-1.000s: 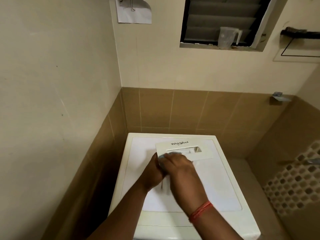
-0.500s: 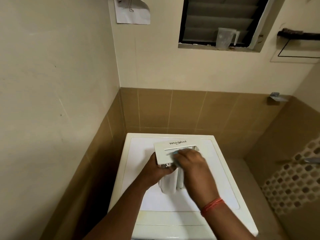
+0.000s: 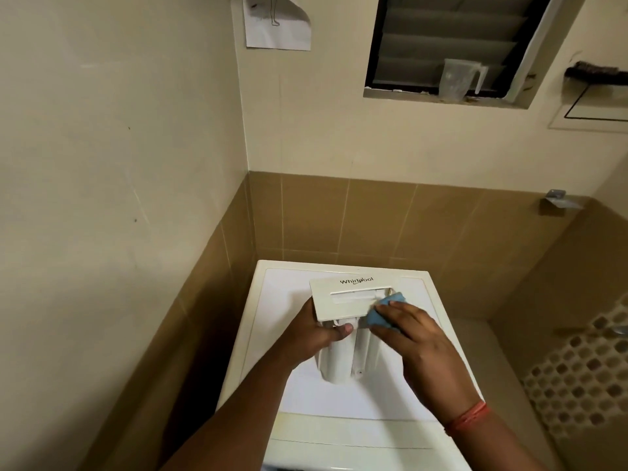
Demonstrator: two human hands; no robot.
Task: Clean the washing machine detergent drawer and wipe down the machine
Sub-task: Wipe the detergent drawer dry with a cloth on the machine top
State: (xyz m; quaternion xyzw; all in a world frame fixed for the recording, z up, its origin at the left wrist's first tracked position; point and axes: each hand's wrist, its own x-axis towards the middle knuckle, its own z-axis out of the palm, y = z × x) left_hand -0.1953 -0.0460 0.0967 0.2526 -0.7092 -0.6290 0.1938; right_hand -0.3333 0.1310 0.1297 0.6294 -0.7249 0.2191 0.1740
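The left hand [image 3: 311, 334] holds the white detergent drawer [image 3: 350, 321] above the washing machine [image 3: 292, 396], thumb curled over the drawer's body just below its front panel. That panel, marked Whirlpool, stands above the grip and faces the camera. To the right of the grip, the right hand [image 3: 421, 345] presses a blue cloth [image 3: 384, 312] against the panel's right end. Far above, a clear jug [image 3: 457, 78] stands on the window ledge [image 3: 441, 98].

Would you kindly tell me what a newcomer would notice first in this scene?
At centre, the white detergent drawer is out of the machine, held above the washing machine's top by the left hand. The right hand presses a blue cloth against its front panel. A clear jug stands on the window ledge above.
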